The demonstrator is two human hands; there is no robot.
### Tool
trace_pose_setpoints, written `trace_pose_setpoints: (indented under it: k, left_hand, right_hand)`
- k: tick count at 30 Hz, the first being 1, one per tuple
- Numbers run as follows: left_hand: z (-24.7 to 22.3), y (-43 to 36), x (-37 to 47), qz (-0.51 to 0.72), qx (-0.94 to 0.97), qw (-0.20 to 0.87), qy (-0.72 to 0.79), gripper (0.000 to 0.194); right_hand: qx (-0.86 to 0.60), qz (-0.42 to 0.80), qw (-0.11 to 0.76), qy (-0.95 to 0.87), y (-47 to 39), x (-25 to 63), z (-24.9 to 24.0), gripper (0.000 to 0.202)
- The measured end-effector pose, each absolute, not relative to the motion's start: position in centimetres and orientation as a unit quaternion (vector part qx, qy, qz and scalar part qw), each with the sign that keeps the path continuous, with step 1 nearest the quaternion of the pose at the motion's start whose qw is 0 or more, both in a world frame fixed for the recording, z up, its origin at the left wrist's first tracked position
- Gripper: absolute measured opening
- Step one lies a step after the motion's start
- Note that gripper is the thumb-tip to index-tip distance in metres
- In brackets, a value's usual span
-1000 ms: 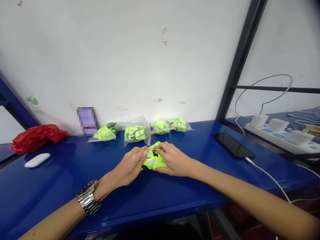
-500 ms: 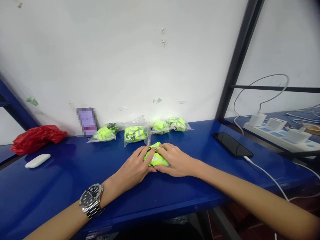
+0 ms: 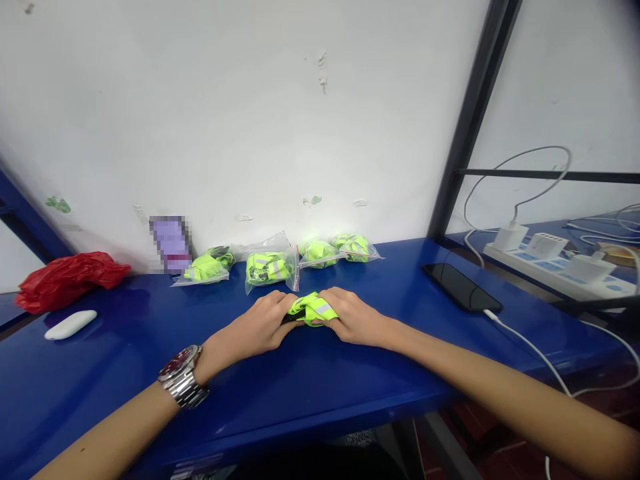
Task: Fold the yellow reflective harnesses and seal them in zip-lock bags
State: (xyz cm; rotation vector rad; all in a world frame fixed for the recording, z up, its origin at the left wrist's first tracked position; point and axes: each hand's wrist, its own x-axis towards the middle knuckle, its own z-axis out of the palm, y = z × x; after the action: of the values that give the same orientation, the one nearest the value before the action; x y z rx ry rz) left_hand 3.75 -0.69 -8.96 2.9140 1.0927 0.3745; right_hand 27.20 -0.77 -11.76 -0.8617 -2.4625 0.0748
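Between my hands is a bundled neon-yellow reflective strap or vest [image 3: 314, 308] with silver bands and a black part at its left end. My left hand [image 3: 265, 320], with a metal watch on the wrist, is closed around the left end. My right hand [image 3: 353, 317] grips the right end, thumb below and fingers over the top. The bundle is just above or on the blue table [image 3: 240, 407]; I cannot tell which. Behind it, along the wall, lie clear zip bags with similar neon bundles: one bag [image 3: 270, 267] closest, another bag [image 3: 207, 265] to the left.
Two more bagged bundles, one [image 3: 320, 253] and another [image 3: 354, 247], lie at the back. A red plastic bag [image 3: 70, 280], a white case [image 3: 71, 325] and a blurred phone [image 3: 171, 244] are left. Right are a black phone [image 3: 461, 287] on a cable and a power strip [image 3: 560, 267].
My hands have closed more firmly around the two ends of the neon bundle, and the left wrist has turned. The bundle looks narrower, with its black part showing. The view has shifted slightly.
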Motion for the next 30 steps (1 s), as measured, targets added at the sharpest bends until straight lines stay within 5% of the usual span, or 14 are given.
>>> trace_pose_setpoints:
  k: [7, 11, 18, 22, 30]
  left_hand:
    - [-7.4, -0.4, 4.0, 0.165, 0.877, 0.229, 0.389, 0.033]
    - [-8.5, 0.9, 3.2, 0.215, 0.843, 0.275, 0.409, 0.044]
    - [-10.0, 1.5, 2.7, 0.256, 0.83, 0.119, 0.481, 0.046]
    - [-11.2, 1.6, 3.1, 0.252, 0.852, 0.038, 0.457, 0.037]
    - [-10.7, 1.7, 2.5, 0.249, 0.842, 0.206, 0.432, 0.053]
  right_hand:
    - [-0.364, 0.198, 0.332, -0.847, -0.9, 25.9, -10.3, 0.019]
    - [-0.389, 0.264, 0.299, -0.831, 0.6, 25.0, -9.6, 0.028]
    - [-0.54, 0.138, 0.197, -0.807, 3.5, 23.5, -10.2, 0.043]
    - [-0.554, 0.1, 0.212, -0.799, 3.6, 23.5, -10.8, 0.029]
    - [-0.448, 0.015, 0.266, -0.853, 3.7, 24.1, -11.6, 0.016]
